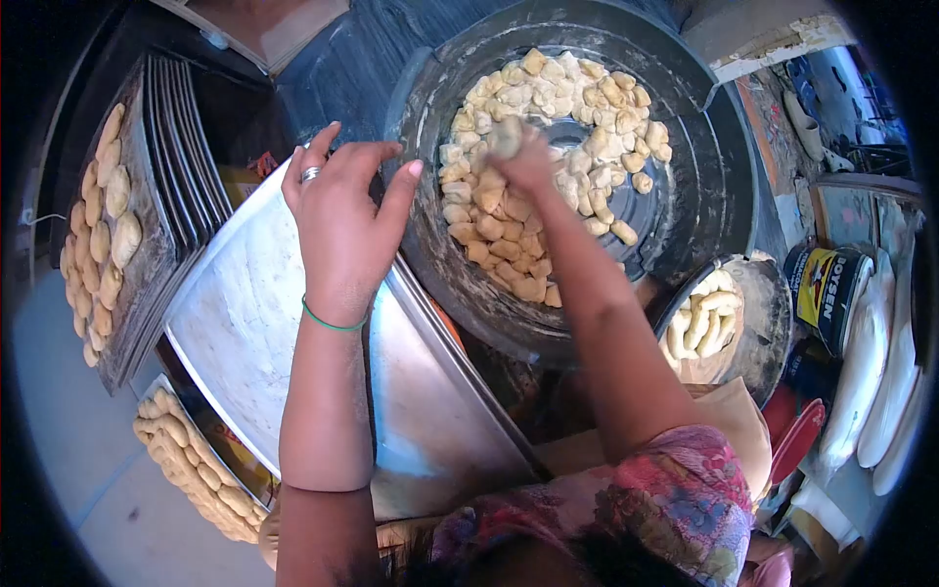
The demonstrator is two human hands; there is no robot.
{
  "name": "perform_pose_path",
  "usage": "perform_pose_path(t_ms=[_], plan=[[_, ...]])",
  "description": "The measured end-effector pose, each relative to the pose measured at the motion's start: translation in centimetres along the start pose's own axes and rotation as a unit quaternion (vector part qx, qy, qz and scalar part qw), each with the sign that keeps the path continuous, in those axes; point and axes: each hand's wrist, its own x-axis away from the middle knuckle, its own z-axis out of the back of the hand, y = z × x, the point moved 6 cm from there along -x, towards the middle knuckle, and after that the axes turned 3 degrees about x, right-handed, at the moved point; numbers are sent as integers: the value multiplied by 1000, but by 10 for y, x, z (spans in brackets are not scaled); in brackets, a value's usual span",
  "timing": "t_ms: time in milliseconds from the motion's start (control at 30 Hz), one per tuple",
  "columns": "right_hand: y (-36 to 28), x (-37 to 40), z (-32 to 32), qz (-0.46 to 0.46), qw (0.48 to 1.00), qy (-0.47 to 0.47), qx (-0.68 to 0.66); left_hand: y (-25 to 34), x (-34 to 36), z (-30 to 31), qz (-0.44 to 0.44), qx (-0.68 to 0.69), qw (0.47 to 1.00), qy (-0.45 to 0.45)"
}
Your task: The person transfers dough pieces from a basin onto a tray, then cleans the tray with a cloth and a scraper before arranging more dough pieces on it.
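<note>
Over the metal tray (264,235), beside the tub's left rim, my left hand (342,205) is raised with its fingers spread and nothing in them. It wears a ring and a green wrist band. My right hand (526,161) reaches into the big black tub (719,186), blurred by motion. At its fingers is a pale dough piece (506,138), which it seems to grip; the fingertips are hidden. Many small floured dough pieces (504,220) lie in a ring around the tub's floor, heaped on the left and thinner on the right.
At the left, a stack of dark baking trays (176,147) carries shaped dough (117,191) on top. Lower down is another tray of dough rolls (196,470). A smaller round container (773,303) at right holds dough strips (706,323), near a Boysen can (829,293).
</note>
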Motion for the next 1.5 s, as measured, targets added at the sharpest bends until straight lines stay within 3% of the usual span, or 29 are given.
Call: perform_pose_path(t_ms=[33, 67, 100, 200, 267, 300, 333, 367, 467, 500, 567, 600, 633, 733, 800, 833, 867, 967, 1033, 1100, 1200, 1267, 1300, 1367, 1433, 1500], plan=[[-25, 29, 1, 60, 998, 7, 32, 0, 0, 0, 1, 2, 1000, -2], [-37, 61, -12, 178, 974, 53, 129, 0, 0, 0, 2, 3, 1000, -4], [-43, 84, -30, 290, 925, 97, 224, 0, 0, 1, 3, 4, 1000, -7], [-9, 100, -40, 498, 841, -40, 207, 0, 1, 2, 10, 14, 1000, 2], [25, 50, -6, 371, 907, 25, 197, -1, 1, 2, 7, 14, 1000, 3], [50, 15, 10, 188, 968, 8, 165, -2, 2, 2, 7, 13, 1000, 1], [59, 8, 31, 103, 973, 85, 187, -3, 2, 1, 5, 16, 1000, 5], [82, -17, 26, 7, 981, 150, 126, -3, 2, 0, 3, 19, 1000, 7], [72, -39, -16, -83, 989, 59, 109, -4, 3, 0, 12, 13, 1000, 3], [46, -21, -32, -60, 994, 71, 59, -3, 1, 0, 12, 8, 1000, 1], [-23, 59, -46, 178, 947, 85, 253, -3, 1, 0, 7, 11, 1000, 2], [-36, 87, -44, 254, 936, -15, 242, -4, 1, 0, 4, 11, 1000, 2], [-42, 110, -47, 325, 911, -117, 226, -4, 1, 1, 3, 9, 1000, 2], [15, 114, -39, 404, 897, -71, 166, -4, 3, 0, 3, 14, 1000, 3], [51, 72, -12, 315, 930, 101, 162, -5, 3, 0, -1, 17, 1000, 10], [63, 53, 6, 211, 943, 222, 131, -5, 4, 0, 1, 15, 1000, 8], [85, 30, 15, 5, 972, 208, 109, -5, 4, 0, 2, 14, 1000, 6], [67, 1, 35, -79, 959, 268, 51, -4, 2, -1, 3, 9, 1000, 6], [15, -10, 7, 107, 977, 182, 12, -4, 2, 0, 1, 8, 1000, 4], [-32, 15, -39, 181, 980, 81, 7, -4, 1, 0, 1, 13, 1000, 5], [-44, 37, -45, 195, 975, 16, -108, -4, 1, 0, 2, 10, 1000, 7], [-26, 35, -30, 139, 954, -44, -261, -4, 1, 1, -2, 13, 1000, 8], [-16, 35, -21, 109, 933, -77, -334, -5, 2, 0, -1, 14, 1000, 8], [-7, 46, 8, 46, 799, -140, -583, -6, 3, 0, 3, 17, 1000, 10], [-10, 65, 59, 94, 749, -172, -633, -4, 1, -1, -1, 20, 1000, 11], [-1, 73, 95, 184, 677, -146, -698, -5, 3, -1, -1, 17, 1000, 8]])
